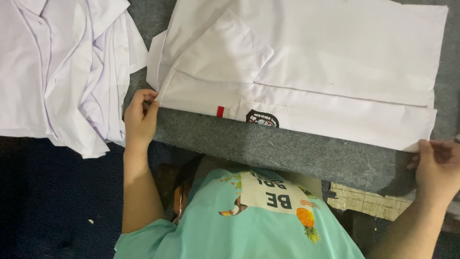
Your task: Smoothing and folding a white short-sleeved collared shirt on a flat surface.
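Note:
A white shirt [306, 62] lies flat and partly folded on a grey felt-covered table [287, 148]. It has a short sleeve folded across the body, a small red tab and a round dark badge on a pocket near the front edge. My left hand [140, 117] pinches the shirt's near left corner between thumb and fingers. My right hand [437, 168] grips the near right corner of the same folded edge. The edge runs taut between the two hands.
A pile of rumpled white shirts [62, 72] lies at the left, hanging over the table's edge. Below the table edge are my mint-green printed T-shirt [249, 225], dark blue cloth at the left, and a strip of worn pale board [364, 201] at the right.

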